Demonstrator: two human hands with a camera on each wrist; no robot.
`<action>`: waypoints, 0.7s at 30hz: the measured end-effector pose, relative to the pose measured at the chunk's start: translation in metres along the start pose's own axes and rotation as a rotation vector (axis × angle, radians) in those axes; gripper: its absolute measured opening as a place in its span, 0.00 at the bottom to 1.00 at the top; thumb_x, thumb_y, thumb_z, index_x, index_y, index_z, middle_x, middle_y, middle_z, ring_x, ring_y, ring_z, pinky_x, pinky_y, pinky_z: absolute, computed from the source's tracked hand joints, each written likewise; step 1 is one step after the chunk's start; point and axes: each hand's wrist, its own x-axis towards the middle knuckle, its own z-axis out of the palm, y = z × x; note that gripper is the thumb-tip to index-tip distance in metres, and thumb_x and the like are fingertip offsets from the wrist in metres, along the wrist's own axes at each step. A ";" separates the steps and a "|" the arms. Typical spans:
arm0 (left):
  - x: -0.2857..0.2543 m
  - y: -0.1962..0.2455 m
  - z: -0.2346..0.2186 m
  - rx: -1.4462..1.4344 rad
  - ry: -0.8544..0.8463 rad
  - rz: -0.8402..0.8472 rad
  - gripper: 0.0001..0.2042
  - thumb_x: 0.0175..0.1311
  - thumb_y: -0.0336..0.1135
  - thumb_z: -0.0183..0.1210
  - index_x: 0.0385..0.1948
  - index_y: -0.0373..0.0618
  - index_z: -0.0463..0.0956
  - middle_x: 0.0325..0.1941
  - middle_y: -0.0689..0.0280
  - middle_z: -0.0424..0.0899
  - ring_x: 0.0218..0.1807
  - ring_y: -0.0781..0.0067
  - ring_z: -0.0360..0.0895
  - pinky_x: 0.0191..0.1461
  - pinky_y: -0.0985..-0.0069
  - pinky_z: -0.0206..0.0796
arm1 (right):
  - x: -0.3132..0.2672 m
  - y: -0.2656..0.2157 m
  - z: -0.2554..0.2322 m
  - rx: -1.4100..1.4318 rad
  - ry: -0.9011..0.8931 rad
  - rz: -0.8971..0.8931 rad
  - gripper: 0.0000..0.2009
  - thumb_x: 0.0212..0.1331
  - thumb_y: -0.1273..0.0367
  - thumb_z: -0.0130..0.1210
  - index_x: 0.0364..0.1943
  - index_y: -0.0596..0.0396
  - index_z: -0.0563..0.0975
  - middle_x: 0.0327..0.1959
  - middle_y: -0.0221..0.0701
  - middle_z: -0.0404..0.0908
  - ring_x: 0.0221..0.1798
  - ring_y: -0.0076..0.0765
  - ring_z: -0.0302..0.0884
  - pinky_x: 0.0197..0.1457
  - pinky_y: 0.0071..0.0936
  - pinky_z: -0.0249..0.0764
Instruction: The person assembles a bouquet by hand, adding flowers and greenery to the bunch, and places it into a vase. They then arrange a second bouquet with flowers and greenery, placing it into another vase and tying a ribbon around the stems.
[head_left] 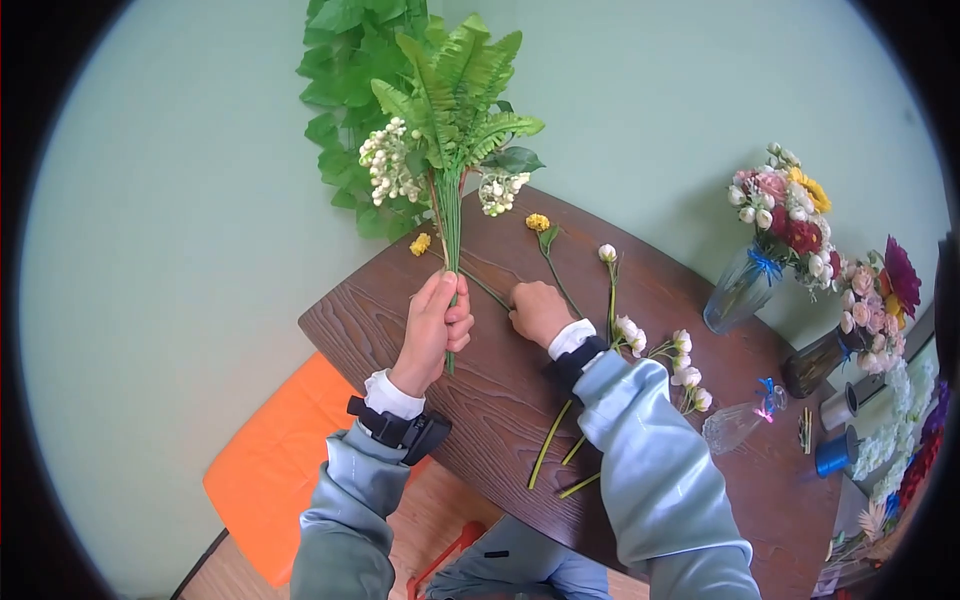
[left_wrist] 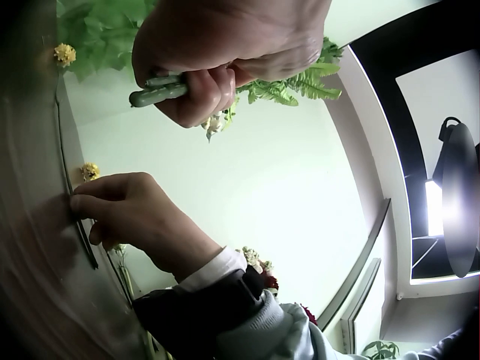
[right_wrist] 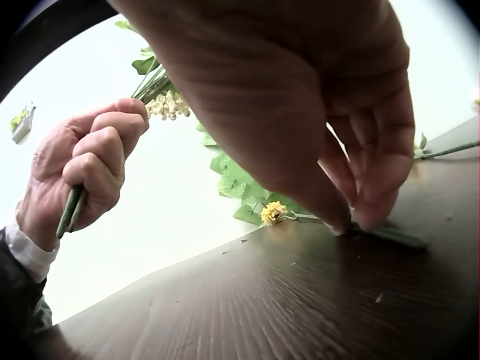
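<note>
My left hand grips an upright bundle of green stems, whose cut ends stick out below the fist. Fern leaves and white berry sprigs spread at its top. Low over the table, my right hand pinches the stem of a yellow flower between thumb and fingertips. That stem lies along the wood, with its bloom pointing toward the far left edge. A second yellow flower with a leafy stem lies just beyond the right hand.
White flowers on long stems lie by the right forearm on the dark wooden table. Vases with bouquets, a small glass vase and a blue spool stand to the right. An orange chair is at the left.
</note>
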 end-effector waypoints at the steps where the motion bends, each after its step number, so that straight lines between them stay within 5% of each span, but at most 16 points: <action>1: 0.000 -0.001 0.003 0.027 0.030 0.017 0.10 0.71 0.43 0.40 0.32 0.50 0.63 0.17 0.78 0.53 0.14 0.89 0.44 0.14 0.86 0.34 | 0.001 -0.004 -0.001 0.007 0.014 -0.001 0.07 0.46 0.72 0.54 0.28 0.61 0.79 0.31 0.50 0.79 0.40 0.56 0.78 0.45 0.44 0.75; 8: 0.006 -0.006 0.020 0.101 0.147 0.138 0.08 0.71 0.40 0.43 0.33 0.48 0.64 0.16 0.77 0.55 0.12 0.90 0.47 0.13 0.88 0.37 | -0.020 0.009 -0.026 0.047 -0.033 -0.019 0.08 0.44 0.72 0.54 0.28 0.62 0.79 0.31 0.48 0.80 0.35 0.53 0.80 0.43 0.41 0.77; 10: 0.011 -0.010 0.027 0.090 0.162 0.167 0.08 0.70 0.39 0.43 0.33 0.48 0.64 0.16 0.77 0.56 0.12 0.90 0.48 0.12 0.88 0.37 | -0.036 0.017 -0.058 0.421 -0.228 0.198 0.09 0.44 0.71 0.57 0.29 0.64 0.79 0.28 0.44 0.81 0.28 0.43 0.82 0.37 0.33 0.79; 13: 0.020 -0.019 0.040 0.089 0.205 0.228 0.07 0.70 0.39 0.44 0.32 0.49 0.63 0.16 0.77 0.57 0.12 0.91 0.49 0.11 0.88 0.38 | -0.063 0.038 -0.070 0.872 -0.068 0.330 0.10 0.49 0.74 0.57 0.34 0.68 0.76 0.24 0.32 0.79 0.24 0.24 0.79 0.27 0.20 0.76; 18: 0.048 -0.047 0.063 0.208 0.304 0.383 0.08 0.71 0.39 0.43 0.30 0.50 0.62 0.16 0.78 0.58 0.12 0.91 0.50 0.11 0.87 0.39 | -0.115 0.048 -0.076 1.137 0.305 0.294 0.13 0.51 0.77 0.55 0.42 0.66 0.73 0.24 0.27 0.76 0.22 0.19 0.75 0.26 0.17 0.74; 21: 0.058 -0.067 0.077 0.296 0.282 0.448 0.09 0.71 0.39 0.43 0.29 0.49 0.62 0.16 0.78 0.59 0.15 0.91 0.51 0.14 0.87 0.41 | -0.137 0.042 -0.073 1.116 0.578 0.102 0.12 0.51 0.79 0.55 0.41 0.63 0.73 0.25 0.25 0.75 0.24 0.15 0.73 0.28 0.14 0.73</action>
